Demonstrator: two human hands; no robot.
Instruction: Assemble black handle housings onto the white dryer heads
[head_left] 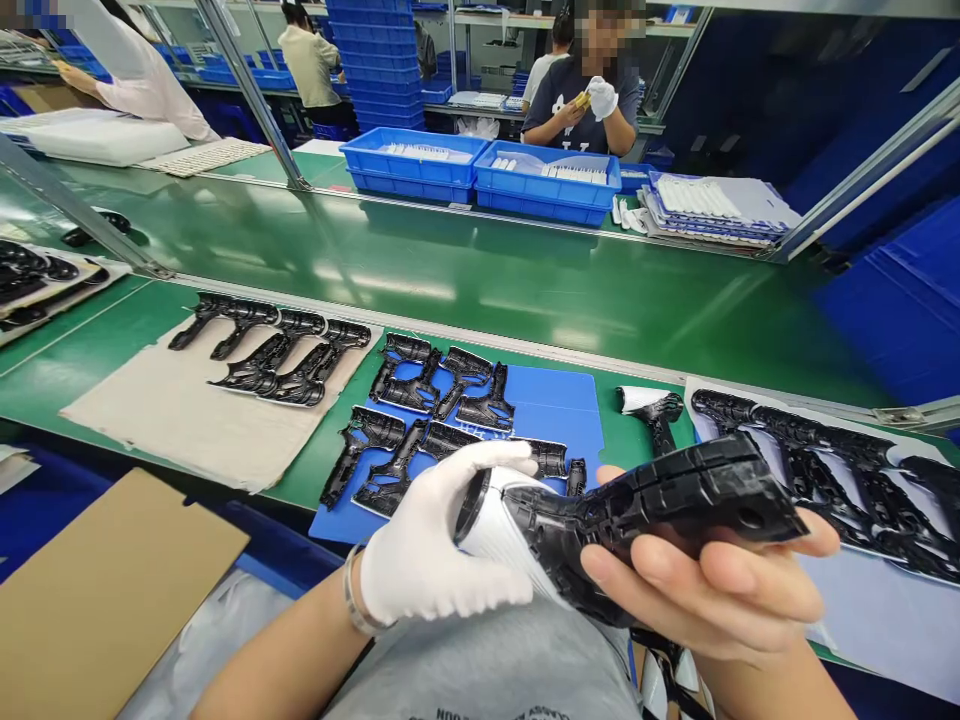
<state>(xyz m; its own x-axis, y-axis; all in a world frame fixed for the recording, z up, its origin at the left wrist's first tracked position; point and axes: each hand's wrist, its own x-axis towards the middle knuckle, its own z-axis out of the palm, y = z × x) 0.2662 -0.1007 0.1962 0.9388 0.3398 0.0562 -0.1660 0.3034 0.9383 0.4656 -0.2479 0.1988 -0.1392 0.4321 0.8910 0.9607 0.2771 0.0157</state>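
My left hand (435, 545), in a white glove, is wrapped round the white barrel end of a black and white plastic housing (645, 505) shaped like a hair dryer. My bare right hand (712, 590) cups the housing's black handle from below, fingers curled under it. I hold the part over my lap at the near edge of the bench. Just beyond it, several black housing halves (420, 420) lie on a blue sheet (551, 405).
More black halves lie on a beige sheet (187, 410) at left and a white sheet (885, 600) at right. One assembled piece (652, 410) stands between. A green conveyor (487, 270) runs behind; blue bins (480, 170) and other workers sit beyond. Cardboard (105, 590) lies at lower left.
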